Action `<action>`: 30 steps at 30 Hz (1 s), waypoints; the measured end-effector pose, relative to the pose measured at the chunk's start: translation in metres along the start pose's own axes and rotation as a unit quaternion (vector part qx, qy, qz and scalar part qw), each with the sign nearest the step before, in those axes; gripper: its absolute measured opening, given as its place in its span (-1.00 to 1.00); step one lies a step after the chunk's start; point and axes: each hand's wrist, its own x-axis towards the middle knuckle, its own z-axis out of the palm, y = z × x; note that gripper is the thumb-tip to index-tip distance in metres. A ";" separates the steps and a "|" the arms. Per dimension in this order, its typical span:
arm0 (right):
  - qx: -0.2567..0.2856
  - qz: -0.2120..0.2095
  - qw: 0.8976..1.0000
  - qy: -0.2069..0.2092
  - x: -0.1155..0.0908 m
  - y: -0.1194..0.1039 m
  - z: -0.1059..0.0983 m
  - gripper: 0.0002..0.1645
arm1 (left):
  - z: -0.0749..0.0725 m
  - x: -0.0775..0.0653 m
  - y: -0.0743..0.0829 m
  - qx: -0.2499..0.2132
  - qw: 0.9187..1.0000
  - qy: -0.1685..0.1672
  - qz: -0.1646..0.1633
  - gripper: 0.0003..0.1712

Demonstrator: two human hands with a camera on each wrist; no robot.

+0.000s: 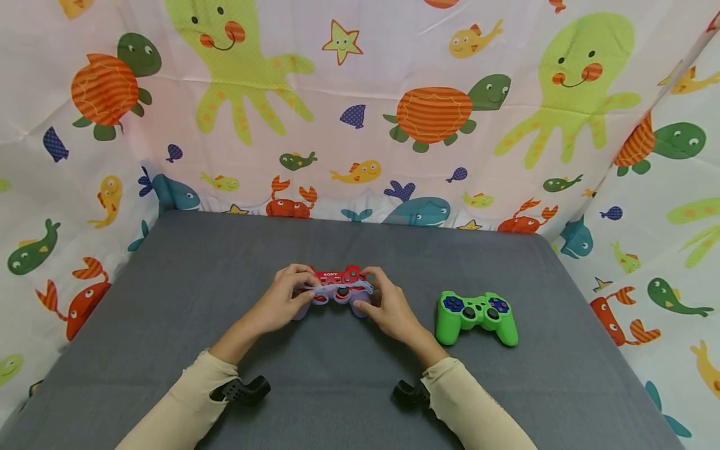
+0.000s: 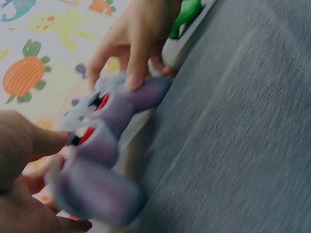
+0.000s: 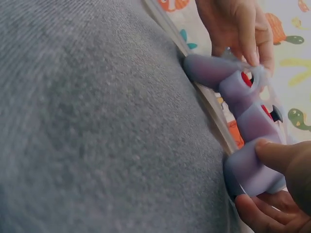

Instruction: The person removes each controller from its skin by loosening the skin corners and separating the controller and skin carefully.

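Observation:
A red Sony game controller is held over the grey table, partly inside a translucent lavender silicone cover. The cover wraps both handles, and its edge runs like a band across the controller's middle. At the left end, my left hand pinches the cover, its thumb near a black thumbstick in the left wrist view. My right hand grips the other end; in the right wrist view its thumb presses the covered handle, with fingers curled beneath. Red shell shows through the cover's openings.
To the right of my right hand, a green game controller with blue buttons lies on the grey tablecloth. A white curtain printed with sea animals hangs behind the table and along both sides.

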 end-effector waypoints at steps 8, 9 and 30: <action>0.014 0.019 1.000 0.006 0.001 -0.002 0.002 -0.31 | -0.021 -0.002 0.006 0.049 0.996 -0.078 0.000 -0.72; 0.016 0.021 1.000 0.004 0.001 -0.002 0.002 -0.31 | -0.022 -0.003 0.007 0.051 0.995 -0.084 -0.003 -0.72; -0.003 0.038 0.999 -0.021 0.002 0.000 -0.003 -0.32 | -0.030 0.001 -0.008 -0.045 0.996 -0.069 -0.036 -0.70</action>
